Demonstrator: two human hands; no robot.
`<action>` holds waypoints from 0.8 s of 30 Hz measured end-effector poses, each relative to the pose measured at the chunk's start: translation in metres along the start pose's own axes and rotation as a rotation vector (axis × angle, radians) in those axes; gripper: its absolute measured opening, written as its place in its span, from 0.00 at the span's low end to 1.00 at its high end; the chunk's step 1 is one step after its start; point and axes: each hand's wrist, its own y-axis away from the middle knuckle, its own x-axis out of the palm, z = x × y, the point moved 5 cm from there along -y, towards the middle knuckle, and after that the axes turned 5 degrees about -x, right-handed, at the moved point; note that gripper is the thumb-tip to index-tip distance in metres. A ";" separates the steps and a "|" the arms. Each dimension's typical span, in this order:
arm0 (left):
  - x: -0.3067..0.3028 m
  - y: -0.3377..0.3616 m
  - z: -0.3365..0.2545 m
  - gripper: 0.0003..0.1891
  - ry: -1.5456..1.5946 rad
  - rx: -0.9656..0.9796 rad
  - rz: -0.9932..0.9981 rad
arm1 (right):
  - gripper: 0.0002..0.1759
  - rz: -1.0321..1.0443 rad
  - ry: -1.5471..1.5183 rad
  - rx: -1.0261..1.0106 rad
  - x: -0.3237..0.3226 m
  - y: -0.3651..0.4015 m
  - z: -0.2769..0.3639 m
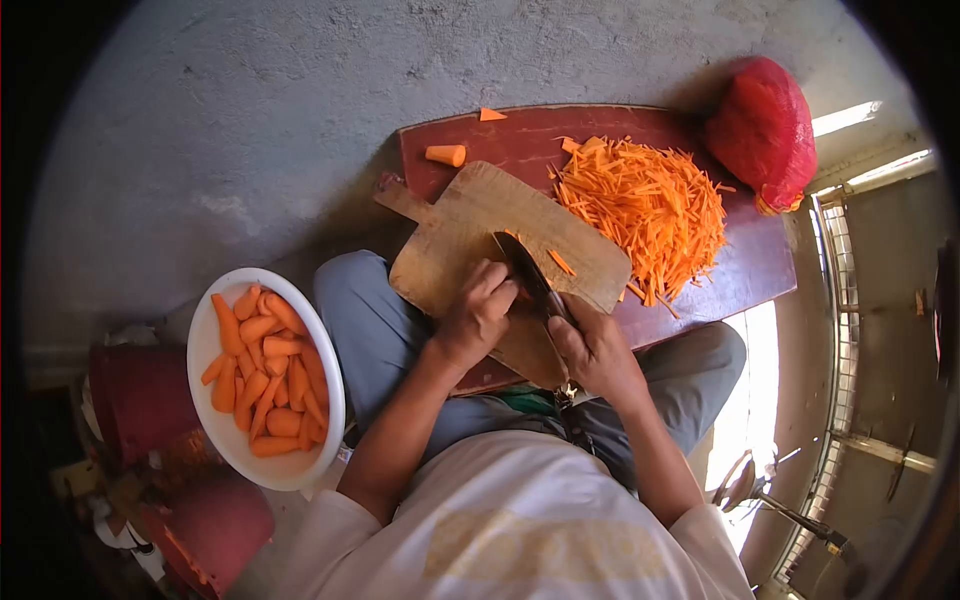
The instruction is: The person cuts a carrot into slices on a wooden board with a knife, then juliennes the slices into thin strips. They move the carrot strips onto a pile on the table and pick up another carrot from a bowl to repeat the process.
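A wooden cutting board (450,235) with a handle lies tilted on a red low table (750,245). My right hand (595,352) is closed around a dark-bladed knife (527,268), whose blade stands over the board. Just left of the blade, my left hand (478,315) is closed with bent fingers, and a bit of orange carrot shows at its fingertips. Thin carrot strips (561,262) lie on the board right of the blade. A large heap of shredded carrot (645,210) rests on the table beyond the board's right edge.
A white bowl (336,400) of peeled carrots stands at the left. A carrot chunk (446,155) and a small carrot piece (491,114) lie at the table's back left. A red bag (765,130) sits at the back right. Red buckets (215,525) stand lower left.
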 end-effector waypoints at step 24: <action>-0.009 -0.001 -0.005 0.15 -0.069 0.024 -0.039 | 0.19 -0.052 0.042 -0.149 0.001 -0.005 -0.004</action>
